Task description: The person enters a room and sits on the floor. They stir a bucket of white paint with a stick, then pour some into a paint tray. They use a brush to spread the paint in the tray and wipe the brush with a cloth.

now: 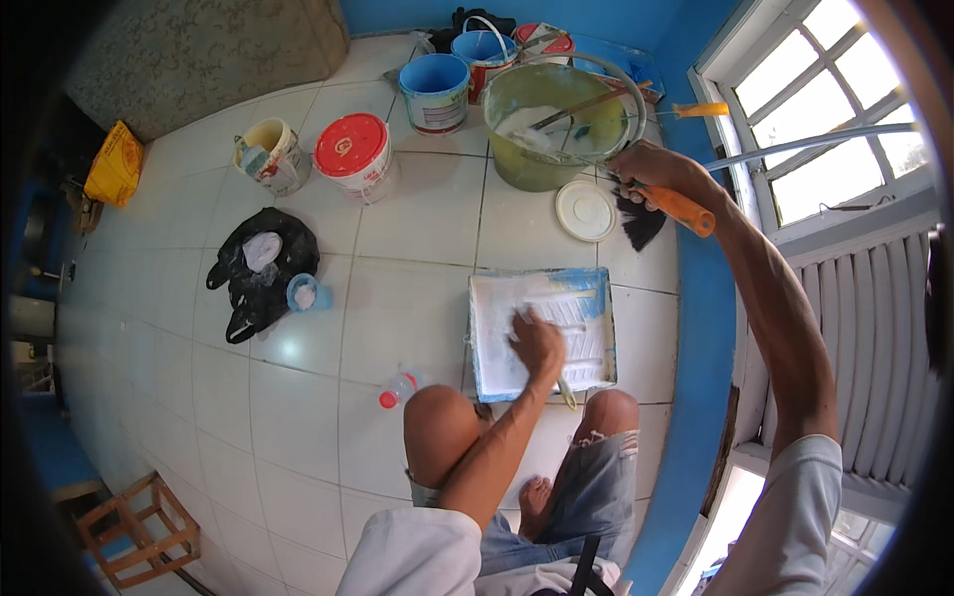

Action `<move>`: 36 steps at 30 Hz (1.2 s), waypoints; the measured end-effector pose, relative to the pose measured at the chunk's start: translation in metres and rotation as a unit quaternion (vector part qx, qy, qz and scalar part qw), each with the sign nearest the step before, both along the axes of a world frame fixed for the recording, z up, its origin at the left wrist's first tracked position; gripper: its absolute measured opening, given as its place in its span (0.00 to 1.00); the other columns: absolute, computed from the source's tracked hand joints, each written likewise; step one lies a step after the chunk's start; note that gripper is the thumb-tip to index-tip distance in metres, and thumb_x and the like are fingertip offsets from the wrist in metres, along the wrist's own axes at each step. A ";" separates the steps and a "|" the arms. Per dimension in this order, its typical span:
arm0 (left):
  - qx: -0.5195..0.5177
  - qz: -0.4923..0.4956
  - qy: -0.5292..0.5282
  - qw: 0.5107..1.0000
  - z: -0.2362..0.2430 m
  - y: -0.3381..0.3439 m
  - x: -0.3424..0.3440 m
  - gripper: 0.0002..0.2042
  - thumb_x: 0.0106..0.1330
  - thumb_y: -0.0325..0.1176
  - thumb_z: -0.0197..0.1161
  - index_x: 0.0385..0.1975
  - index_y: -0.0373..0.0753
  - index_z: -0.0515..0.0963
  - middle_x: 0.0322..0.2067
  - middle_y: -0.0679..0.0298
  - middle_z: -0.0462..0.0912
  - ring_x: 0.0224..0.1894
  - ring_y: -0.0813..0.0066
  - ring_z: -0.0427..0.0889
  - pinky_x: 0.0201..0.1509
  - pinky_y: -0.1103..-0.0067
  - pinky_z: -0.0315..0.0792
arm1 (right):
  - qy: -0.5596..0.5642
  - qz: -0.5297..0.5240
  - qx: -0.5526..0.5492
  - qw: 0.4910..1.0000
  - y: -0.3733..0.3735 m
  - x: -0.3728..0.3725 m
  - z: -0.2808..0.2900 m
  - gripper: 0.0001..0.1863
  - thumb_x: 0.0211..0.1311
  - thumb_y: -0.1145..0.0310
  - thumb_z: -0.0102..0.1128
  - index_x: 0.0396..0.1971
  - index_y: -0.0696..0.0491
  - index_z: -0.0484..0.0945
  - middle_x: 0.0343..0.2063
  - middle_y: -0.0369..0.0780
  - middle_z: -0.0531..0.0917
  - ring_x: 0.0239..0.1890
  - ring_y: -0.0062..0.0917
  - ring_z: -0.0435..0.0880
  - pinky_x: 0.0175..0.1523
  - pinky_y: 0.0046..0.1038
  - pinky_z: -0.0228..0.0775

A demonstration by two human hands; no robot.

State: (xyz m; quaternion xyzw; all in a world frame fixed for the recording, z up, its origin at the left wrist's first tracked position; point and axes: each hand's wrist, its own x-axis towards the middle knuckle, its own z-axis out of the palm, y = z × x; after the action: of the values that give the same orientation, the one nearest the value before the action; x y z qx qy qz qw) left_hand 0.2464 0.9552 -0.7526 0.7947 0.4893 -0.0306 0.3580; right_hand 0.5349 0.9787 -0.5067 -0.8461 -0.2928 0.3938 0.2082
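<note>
At the paint tray (497,358), left hand (538,344), fingertip contact unclear.

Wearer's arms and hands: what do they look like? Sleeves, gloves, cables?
Left hand and right hand: both bare, no gloves. Slim forearms, uncovered. Left sleeve and right sleeve: short, loose, pale grey-white fabric. No watch, cables or clear markings visible on either arm.

A black plastic bag (253,295) lies on the shiny white floor (397,308). A clear bottle (403,383) has a red cap. Over on the left are a yellow bag (114,167) and a wooden stool (134,521). A bright window (833,84) is on the right.
</note>
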 end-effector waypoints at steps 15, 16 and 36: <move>0.023 0.104 0.127 0.986 -0.091 0.129 -0.060 0.10 0.64 0.33 0.60 0.43 0.39 0.80 0.46 0.52 0.85 0.50 0.52 0.85 0.50 0.60 0.80 | 0.107 -0.044 0.132 0.984 -0.056 -0.033 0.011 0.21 0.61 0.61 0.57 0.50 0.59 0.80 0.39 0.42 0.87 0.38 0.23 0.89 0.25 0.21 0.76; 0.087 0.098 0.135 0.982 -0.098 0.146 -0.057 0.08 0.65 0.33 0.59 0.41 0.41 0.81 0.44 0.54 0.86 0.48 0.54 0.86 0.47 0.61 0.81 | 0.108 -0.034 0.143 0.983 -0.055 -0.032 0.011 0.21 0.61 0.61 0.58 0.50 0.58 0.80 0.39 0.42 0.88 0.38 0.23 0.89 0.25 0.21 0.76; 0.086 -0.291 0.117 0.946 0.073 0.167 -0.274 0.22 0.69 0.47 0.59 0.58 0.43 0.75 0.48 0.51 0.76 0.42 0.51 0.86 0.42 0.59 0.81 | 0.085 0.053 0.232 0.967 -0.052 -0.019 -0.002 0.14 0.68 0.62 0.57 0.44 0.57 0.79 0.38 0.41 0.84 0.34 0.24 0.84 0.26 0.23 0.75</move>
State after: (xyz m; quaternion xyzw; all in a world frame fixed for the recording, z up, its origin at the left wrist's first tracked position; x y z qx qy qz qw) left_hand -0.0272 1.1225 -0.6794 0.9211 0.2762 -0.1836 0.2039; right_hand 0.5160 0.9264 -0.5088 -0.7212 -0.4015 0.3960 0.4022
